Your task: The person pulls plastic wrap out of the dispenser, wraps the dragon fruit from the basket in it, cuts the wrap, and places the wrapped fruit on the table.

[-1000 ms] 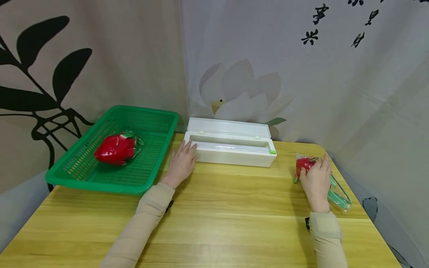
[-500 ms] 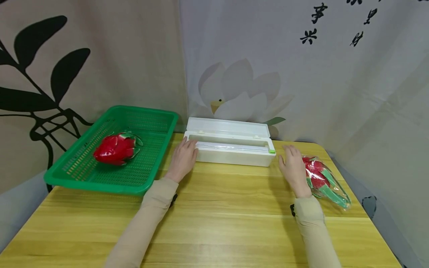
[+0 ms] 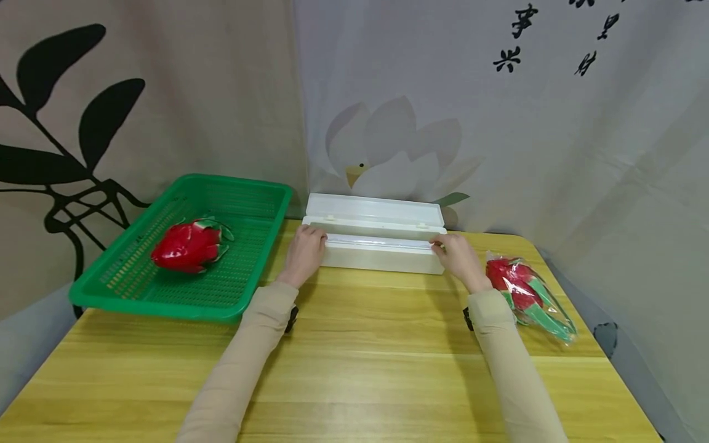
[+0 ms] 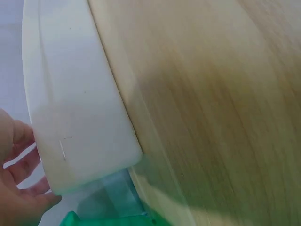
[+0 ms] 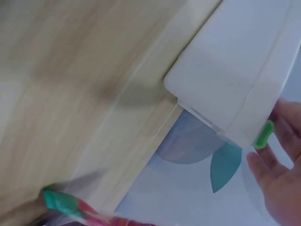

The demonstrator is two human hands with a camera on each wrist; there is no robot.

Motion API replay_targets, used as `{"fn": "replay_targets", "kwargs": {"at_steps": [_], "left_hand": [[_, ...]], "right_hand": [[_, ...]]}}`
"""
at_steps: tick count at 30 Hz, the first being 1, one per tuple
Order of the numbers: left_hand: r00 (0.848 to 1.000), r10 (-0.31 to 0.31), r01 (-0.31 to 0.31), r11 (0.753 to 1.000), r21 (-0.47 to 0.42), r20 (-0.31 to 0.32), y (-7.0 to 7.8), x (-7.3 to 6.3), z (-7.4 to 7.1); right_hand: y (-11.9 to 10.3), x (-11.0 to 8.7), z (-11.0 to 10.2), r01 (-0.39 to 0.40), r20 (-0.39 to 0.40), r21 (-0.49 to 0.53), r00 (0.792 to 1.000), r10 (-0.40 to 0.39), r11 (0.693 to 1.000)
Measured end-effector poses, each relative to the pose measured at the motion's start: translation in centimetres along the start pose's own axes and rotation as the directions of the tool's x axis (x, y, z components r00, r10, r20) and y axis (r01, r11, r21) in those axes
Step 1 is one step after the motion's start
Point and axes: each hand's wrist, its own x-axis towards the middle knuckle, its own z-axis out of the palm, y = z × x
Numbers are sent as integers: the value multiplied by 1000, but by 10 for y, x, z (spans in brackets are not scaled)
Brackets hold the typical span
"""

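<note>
Smooth oblong box [image 3: 382, 259], grained table [image 3: 382, 357]

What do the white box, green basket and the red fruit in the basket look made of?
White box: likely moulded plastic, satin finish; smooth walls, rounded corners, soft sheen.
Green basket: probably moulded plastic, slightly glossy; uniform colour, regular perforations.
Red fruit: very glossy, bright highlights; could be a plastic imitation or real and wrapped, can't tell.

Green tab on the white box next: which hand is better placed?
Probably the right hand: it's beside the green tab; the left hand is at the other end of the white box.
</note>
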Motion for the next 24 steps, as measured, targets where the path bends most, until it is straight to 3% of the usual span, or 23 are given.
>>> {"fn": "replay_targets", "kwargs": {"at_steps": [9,15,24], "left_hand": [[993,-113,114,993,-27,38,-1,7,-2],[987,-155,156,987,-36,30,-1,10,-2],[979,-204,204,977,-68,6,1,13,-2]], "right_hand": [[10,14,-1,-27,87,70,996,21,997],[10,18,-4,-23,155,115,988,5,993],[10,22,4,-75,118,64,991,67,995]]}}
